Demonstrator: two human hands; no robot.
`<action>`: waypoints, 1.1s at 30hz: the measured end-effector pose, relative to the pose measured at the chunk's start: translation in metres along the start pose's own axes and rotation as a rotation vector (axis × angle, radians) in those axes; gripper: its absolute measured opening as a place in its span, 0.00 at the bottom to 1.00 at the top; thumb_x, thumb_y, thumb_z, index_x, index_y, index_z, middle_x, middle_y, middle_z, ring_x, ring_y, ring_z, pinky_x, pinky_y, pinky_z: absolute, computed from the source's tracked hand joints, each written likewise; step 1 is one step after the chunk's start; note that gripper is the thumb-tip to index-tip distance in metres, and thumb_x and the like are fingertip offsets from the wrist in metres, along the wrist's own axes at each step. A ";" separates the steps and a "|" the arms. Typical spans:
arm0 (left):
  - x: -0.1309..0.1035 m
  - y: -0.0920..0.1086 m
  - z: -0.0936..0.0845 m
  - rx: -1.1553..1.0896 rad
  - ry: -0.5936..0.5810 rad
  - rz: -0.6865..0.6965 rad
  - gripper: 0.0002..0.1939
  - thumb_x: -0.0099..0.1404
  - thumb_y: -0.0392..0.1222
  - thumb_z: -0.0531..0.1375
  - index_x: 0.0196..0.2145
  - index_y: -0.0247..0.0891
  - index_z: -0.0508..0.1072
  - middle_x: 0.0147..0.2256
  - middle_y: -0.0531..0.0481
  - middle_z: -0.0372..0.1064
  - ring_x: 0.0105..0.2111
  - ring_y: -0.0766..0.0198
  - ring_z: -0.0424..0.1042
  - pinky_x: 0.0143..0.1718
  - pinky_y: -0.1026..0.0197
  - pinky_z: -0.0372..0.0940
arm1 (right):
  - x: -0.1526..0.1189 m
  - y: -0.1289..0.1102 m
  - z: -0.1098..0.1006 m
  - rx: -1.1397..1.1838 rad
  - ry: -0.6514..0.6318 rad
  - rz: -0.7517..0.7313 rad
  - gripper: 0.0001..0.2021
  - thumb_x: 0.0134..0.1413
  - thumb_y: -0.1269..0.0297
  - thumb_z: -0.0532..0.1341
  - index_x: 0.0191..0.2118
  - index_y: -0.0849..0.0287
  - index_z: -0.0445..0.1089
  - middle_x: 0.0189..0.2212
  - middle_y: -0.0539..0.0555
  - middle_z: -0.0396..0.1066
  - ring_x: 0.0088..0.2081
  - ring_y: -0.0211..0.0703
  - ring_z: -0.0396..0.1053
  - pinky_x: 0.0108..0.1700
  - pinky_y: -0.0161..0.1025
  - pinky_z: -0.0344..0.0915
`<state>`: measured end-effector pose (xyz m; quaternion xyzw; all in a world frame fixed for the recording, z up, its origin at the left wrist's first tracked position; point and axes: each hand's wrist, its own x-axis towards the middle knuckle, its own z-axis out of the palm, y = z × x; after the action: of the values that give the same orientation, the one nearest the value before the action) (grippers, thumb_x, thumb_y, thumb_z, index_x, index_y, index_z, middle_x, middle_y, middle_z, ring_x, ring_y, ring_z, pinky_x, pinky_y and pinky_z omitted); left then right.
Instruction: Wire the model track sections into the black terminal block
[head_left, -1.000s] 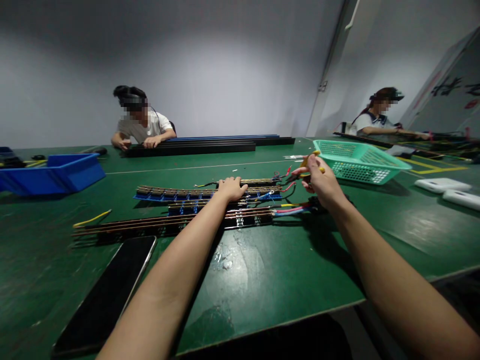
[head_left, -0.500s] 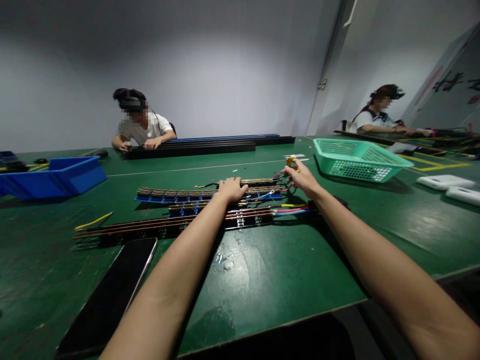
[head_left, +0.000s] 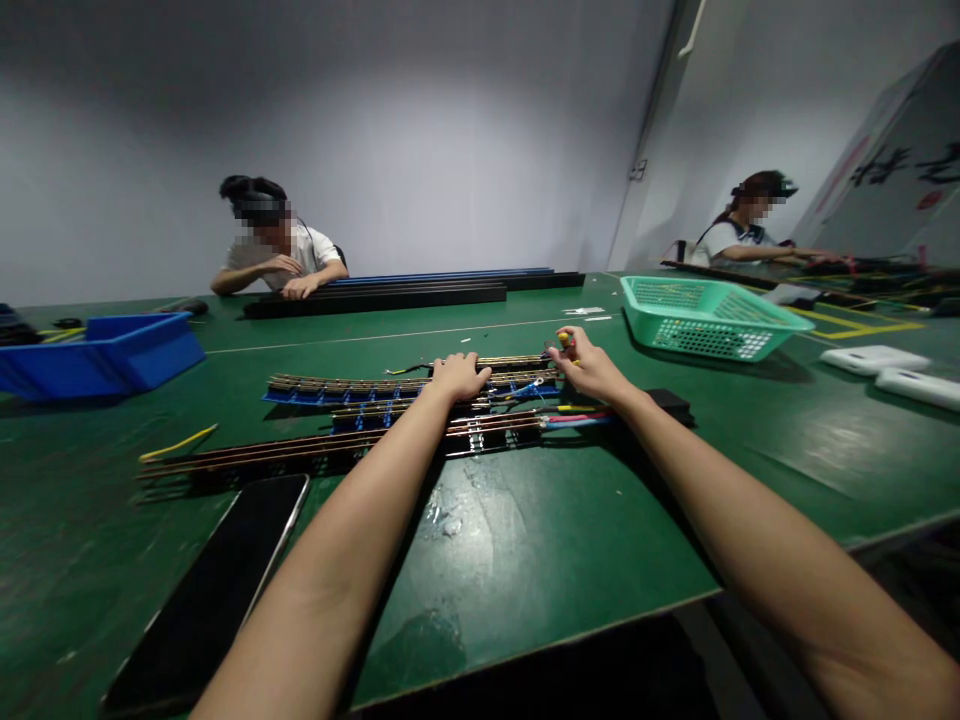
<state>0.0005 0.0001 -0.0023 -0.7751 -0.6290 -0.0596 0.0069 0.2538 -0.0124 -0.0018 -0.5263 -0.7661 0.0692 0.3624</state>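
1. Green worktop point(head_left: 525, 560), carrying several wired strips that lie roughly parallel across it, in front of the wearer.
2. The left hand point(head_left: 459, 378) lies palm down over the farther strips, fingers a little apart, resting on them rather than gripped round anything.
3. The right hand point(head_left: 591, 372) is closed on a yellow-handled tool point(head_left: 565, 342) at the right ends of the farther strips; the tool's tip is too small and hidden to read.
4. Under and beside the left hand are a far strip point(head_left: 517, 361) and a blue-based strip point(head_left: 319, 388) with brass-coloured bars; a ring terminal point(head_left: 538, 382) lies near their right ends.
5. Nearest the wearer, a long black strip point(head_left: 255, 460) bears copper-coloured bars; red and blue wires point(head_left: 576, 423) run from its right end towards a black block point(head_left: 673, 406).
6. A phone point(head_left: 214, 590) lies at lower left, and a yellow wire point(head_left: 180, 443) beside the long black strip's left end.
7. A blue bin point(head_left: 142, 355) stands at left, a mint-green basket point(head_left: 712, 325) beyond the right hand, and two white devices point(head_left: 874, 360) at right.
8. Across the worktop, one person point(head_left: 281, 250) sits by black bars point(head_left: 405, 295); another person point(head_left: 742, 235) works at far right.
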 end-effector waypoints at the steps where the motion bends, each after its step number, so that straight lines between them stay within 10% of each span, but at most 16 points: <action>1: 0.000 0.000 0.000 0.002 -0.002 -0.001 0.28 0.71 0.57 0.44 0.58 0.37 0.66 0.58 0.36 0.65 0.58 0.47 0.64 0.57 0.43 0.56 | 0.000 0.001 0.000 0.055 0.034 0.021 0.24 0.60 0.51 0.54 0.57 0.58 0.57 0.35 0.58 0.75 0.34 0.50 0.74 0.40 0.45 0.67; 15: 0.001 0.001 -0.002 0.013 -0.029 -0.007 0.29 0.71 0.57 0.43 0.59 0.39 0.64 0.58 0.38 0.65 0.58 0.47 0.63 0.57 0.43 0.55 | -0.018 -0.038 -0.023 0.238 0.464 0.023 0.27 0.58 0.57 0.54 0.62 0.54 0.52 0.43 0.58 0.75 0.39 0.49 0.74 0.43 0.46 0.69; 26: 0.002 0.000 -0.001 0.002 -0.010 -0.007 0.28 0.71 0.59 0.43 0.57 0.39 0.66 0.57 0.37 0.66 0.57 0.46 0.64 0.57 0.42 0.56 | -0.056 -0.089 -0.024 0.378 0.379 -0.010 0.29 0.58 0.61 0.55 0.64 0.51 0.49 0.48 0.58 0.73 0.33 0.44 0.73 0.36 0.44 0.70; 33: 0.003 0.000 -0.003 -0.017 -0.010 -0.016 0.29 0.73 0.56 0.37 0.56 0.40 0.68 0.57 0.39 0.67 0.57 0.48 0.66 0.56 0.42 0.56 | -0.138 -0.098 -0.015 0.630 0.308 0.091 0.26 0.60 0.60 0.57 0.63 0.46 0.50 0.46 0.56 0.72 0.30 0.43 0.72 0.28 0.41 0.68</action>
<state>0.0011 0.0024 0.0008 -0.7704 -0.6346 -0.0610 -0.0034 0.2143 -0.1780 -0.0093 -0.4263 -0.6193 0.2379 0.6150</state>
